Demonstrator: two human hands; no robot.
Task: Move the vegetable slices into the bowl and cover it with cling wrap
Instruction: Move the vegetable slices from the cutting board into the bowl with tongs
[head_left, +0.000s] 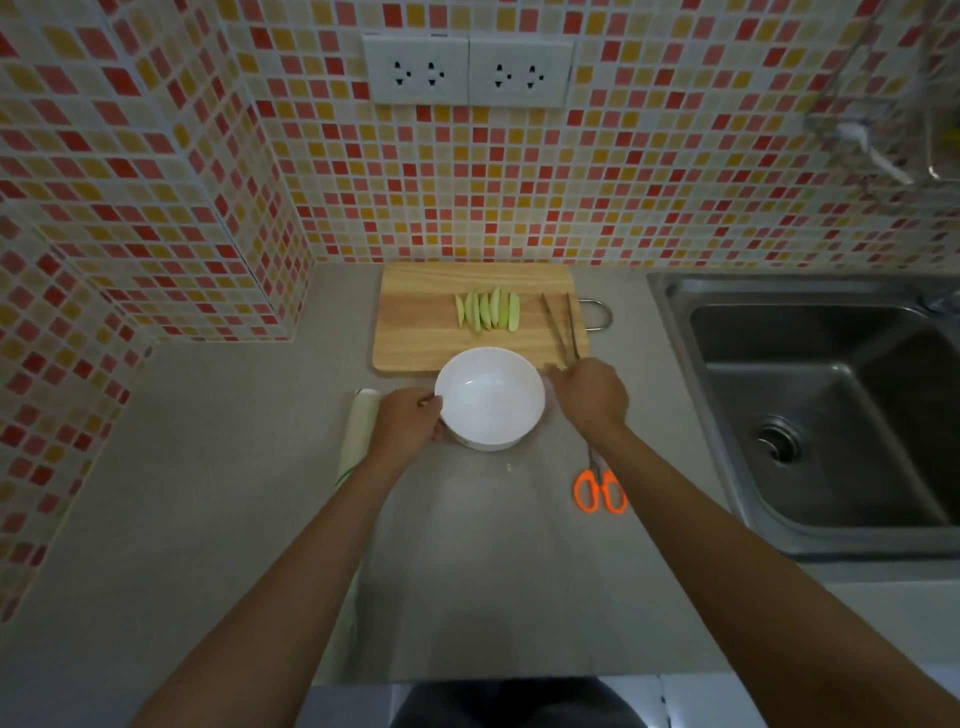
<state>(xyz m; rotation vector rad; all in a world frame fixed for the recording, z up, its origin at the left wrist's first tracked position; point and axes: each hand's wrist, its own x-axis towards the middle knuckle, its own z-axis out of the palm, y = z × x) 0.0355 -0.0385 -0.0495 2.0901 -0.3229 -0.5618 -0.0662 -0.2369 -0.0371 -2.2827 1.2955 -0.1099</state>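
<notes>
Green vegetable slices wait far; left hand grips round white bowl, right hand's grip unclear, risking knocked metal tongs.

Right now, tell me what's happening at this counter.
A person is at a kitchen counter with a white bowl in front of them. The left hand grips the bowl's rim, while the right hand is at the near end of the tongs on the cutting board; whether it grips them cannot be told. The green vegetable slices lie on the board and the bowl is empty. A cling wrap roll and orange-handled scissors lie beside the bowl.
</notes>
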